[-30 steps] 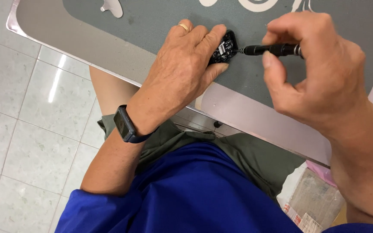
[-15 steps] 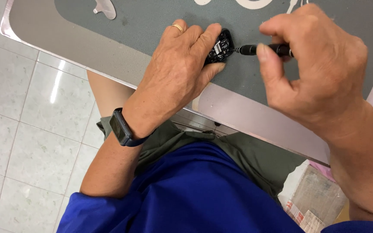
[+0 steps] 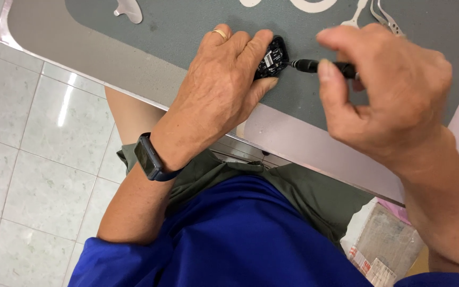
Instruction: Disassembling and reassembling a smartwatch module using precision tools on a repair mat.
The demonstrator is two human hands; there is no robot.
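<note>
**Head view: screwdriver tip met the small black part from the right**

Head view showed the left hand pressed flat over a small black electronic part on the grey mat of the tabletop, its fingers together and clamped around the part's near and left sides. Only the part's right end, with a pale label on it, peeked out past the fingertips. The right hand sat to the right, its fingers pinched shut on a slim black screwdriver, the thumb on the near side of the handle. The screwdriver's long axis ran almost level, left to right, its thin tip pointing left and touching, or all but touching, the part's exposed right edge. The part itself lay tilted, its long axis running from the left fingertips up and away. It was just left of the right fingers and directly under the left ones, so the left hand was the nearer. Metal tweezers lay beyond the right hand, apart from both.
</note>
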